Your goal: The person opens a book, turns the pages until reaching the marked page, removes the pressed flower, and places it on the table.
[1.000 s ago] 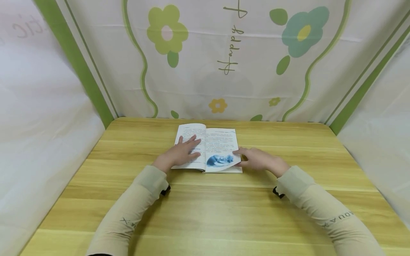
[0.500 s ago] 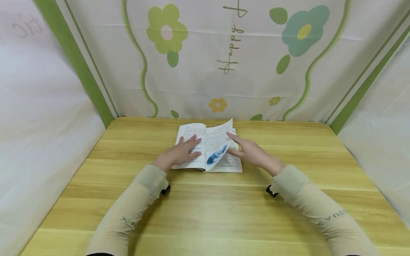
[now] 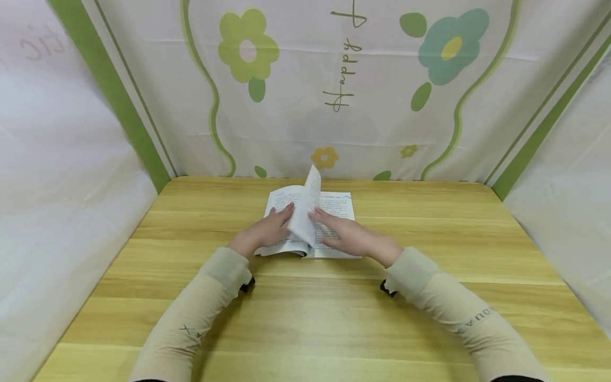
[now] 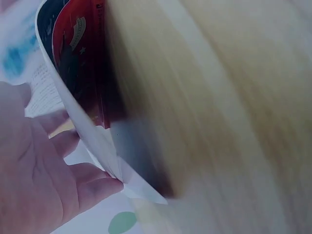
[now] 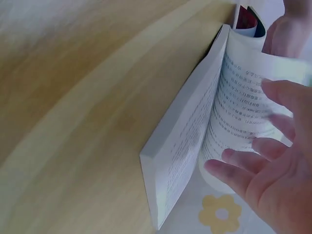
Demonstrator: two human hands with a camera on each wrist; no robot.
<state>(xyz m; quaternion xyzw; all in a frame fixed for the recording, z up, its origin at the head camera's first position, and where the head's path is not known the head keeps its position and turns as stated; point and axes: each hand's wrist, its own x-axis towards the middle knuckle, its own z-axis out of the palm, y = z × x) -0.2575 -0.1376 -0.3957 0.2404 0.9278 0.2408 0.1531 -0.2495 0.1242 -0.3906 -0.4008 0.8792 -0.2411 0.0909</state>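
Note:
An open book (image 3: 336, 204) lies on the table, one leaf (image 3: 306, 204) standing up near its spine. The left hand (image 3: 267, 232) rests with spread fingers on the left page, partly behind that leaf. Against the leaf's right side are the extended fingers of the right hand (image 3: 350, 234). In the left wrist view, the left hand (image 4: 46, 165) lies along the book's curved edge, and a red and dark cover (image 4: 85, 63) shows beneath. The right wrist view has the right hand (image 5: 278, 161) spread against the printed, curved leaf (image 5: 239, 92).
The wooden table (image 3: 310, 318) extends around the book. Behind it hangs a white fabric wall (image 3: 296, 63) with flowers and lettering, and similar fabric stands at the left and right. Both forearms, in beige sleeves (image 3: 191, 313), reach over the front of the table.
The right hand has moved left across the book, and the leaf has swung from the right page up to near upright, leaning over the left hand. The left hand has stayed nearly still.

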